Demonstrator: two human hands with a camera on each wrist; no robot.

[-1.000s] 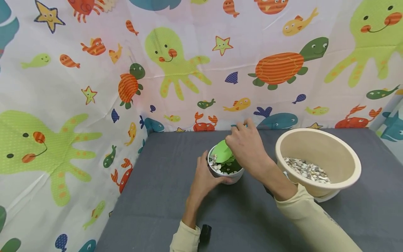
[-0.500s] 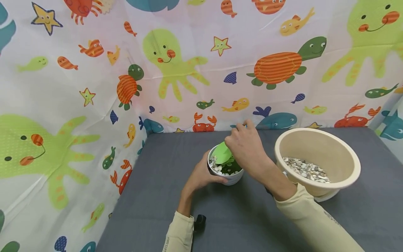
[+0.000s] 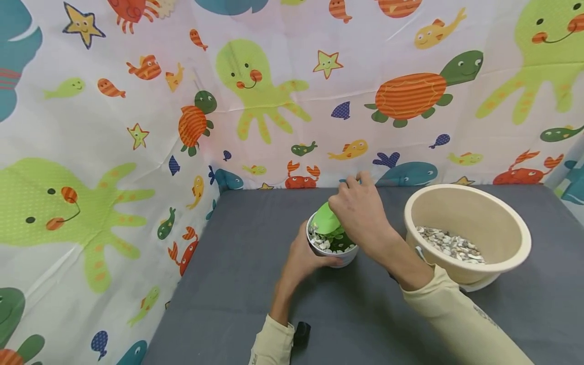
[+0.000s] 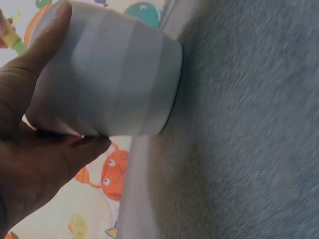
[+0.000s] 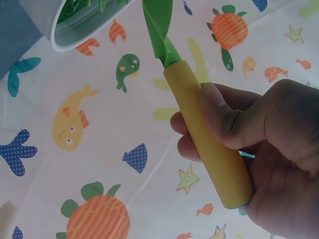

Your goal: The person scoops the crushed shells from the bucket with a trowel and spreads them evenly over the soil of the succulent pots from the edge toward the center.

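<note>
A small white pot [image 3: 347,256] [image 4: 109,79] stands on the grey table, holding a green plant and pale pebbles. My left hand [image 3: 306,256] [image 4: 37,164] grips its near side, thumb and fingers curled round the wall. My right hand [image 3: 360,210] [image 5: 249,144] holds a small scoop by its yellow handle [image 5: 207,134]. The scoop's green blade [image 3: 325,220] [image 5: 158,22] is tipped down over the pot's mouth [image 5: 84,27].
A cream basin [image 3: 506,215] with pebbles [image 3: 449,244] in its bottom stands to the right of the pot. A sea-creature printed curtain [image 3: 255,96] walls the back and left. A small black object [image 3: 301,332] lies by my left sleeve on the grey table [image 3: 237,284].
Both hands keep their grips on the pot and the scoop. The pot and blade sit a little farther right in the view; the blade stays over the pot.
</note>
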